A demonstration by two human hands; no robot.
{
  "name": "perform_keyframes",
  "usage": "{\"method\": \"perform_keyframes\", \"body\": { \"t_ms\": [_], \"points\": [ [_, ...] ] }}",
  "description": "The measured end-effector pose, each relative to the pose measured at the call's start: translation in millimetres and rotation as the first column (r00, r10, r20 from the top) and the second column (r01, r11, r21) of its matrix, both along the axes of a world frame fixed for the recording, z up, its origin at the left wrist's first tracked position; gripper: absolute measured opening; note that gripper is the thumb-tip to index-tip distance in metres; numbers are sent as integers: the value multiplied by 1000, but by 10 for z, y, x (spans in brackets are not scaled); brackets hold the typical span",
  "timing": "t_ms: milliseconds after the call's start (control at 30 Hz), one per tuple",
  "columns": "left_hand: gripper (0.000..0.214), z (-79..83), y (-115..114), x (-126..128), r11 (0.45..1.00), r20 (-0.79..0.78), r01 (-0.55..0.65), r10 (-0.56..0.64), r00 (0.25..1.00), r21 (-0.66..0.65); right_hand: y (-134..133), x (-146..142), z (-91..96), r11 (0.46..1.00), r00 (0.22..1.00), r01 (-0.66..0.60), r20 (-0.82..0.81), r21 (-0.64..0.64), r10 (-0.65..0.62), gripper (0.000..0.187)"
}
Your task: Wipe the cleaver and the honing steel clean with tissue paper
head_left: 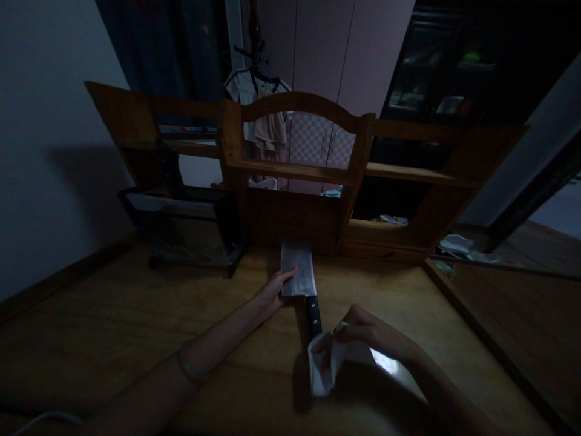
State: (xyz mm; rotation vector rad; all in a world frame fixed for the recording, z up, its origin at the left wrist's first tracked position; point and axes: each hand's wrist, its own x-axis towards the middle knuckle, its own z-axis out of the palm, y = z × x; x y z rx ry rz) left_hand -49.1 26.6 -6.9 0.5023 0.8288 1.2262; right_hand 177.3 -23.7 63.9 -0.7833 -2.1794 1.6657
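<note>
A cleaver (298, 270) with a wide steel blade and a black handle lies flat on the wooden desk (136, 327), blade pointing away from me. My left hand (273, 289) rests at the blade's near left corner, fingers pressed against its edge and top. My right hand (368, 335) is closed on a white cloth (327, 362) that hangs down over the end of the black handle.
A wooden shelf unit (299, 169) stands along the back of the desk. A black wire tray (181, 224) sits at the back left. Crumpled white papers (458, 245) lie at the back right. A white cable (40, 419) runs at the front left. The room is dim.
</note>
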Motion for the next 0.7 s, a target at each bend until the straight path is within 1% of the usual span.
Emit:
{"method": "perform_keyframes", "body": {
  "t_ms": [67, 133, 167, 200, 267, 367, 467, 600, 700],
  "points": [
    [27, -16, 16, 2, 1000, -2, 1, -1, 1000, 2, 29, -24, -44, 994, 988, 102, -113, -36, -106, 41],
    [26, -42, 37, -1, 1000, -8, 4, -4, 1000, -7, 64, -54, -97, 971, 951, 235, -214, 36, -222, 46],
    [26, -57, 47, -4, 1000, -9, 6, -6, 1000, -10, 79, -69, -123, 956, 938, 278, -238, 94, -250, 46],
    [26, -73, 55, -8, 1000, -8, 10, -10, 1000, -5, 91, -84, -146, 943, 936, 296, -244, 152, -254, 46],
    [26, -102, 66, -16, 1000, -8, 16, -16, 1000, 16, 101, -110, -178, 936, 956, 260, -197, 239, -215, 45],
    [27, -116, 62, -23, 999, -21, 20, -19, 1000, 29, 86, -128, -183, 949, 982, 176, -117, 261, -150, 47],
    [27, -76, 36, -16, 1000, -30, 17, -16, 999, 9, 64, -120, -148, 968, 992, 110, -88, 225, -92, 45],
    [25, 21, -8, 0, 1000, -37, -4, 4, 999, -19, 40, -91, -82, 985, 998, 22, -60, 172, -12, 42],
    [26, 67, -32, 5, 1000, -39, -10, 9, 999, -29, 10, -77, -36, 996, 999, -34, -33, 84, 37, 37]
  ]
}}
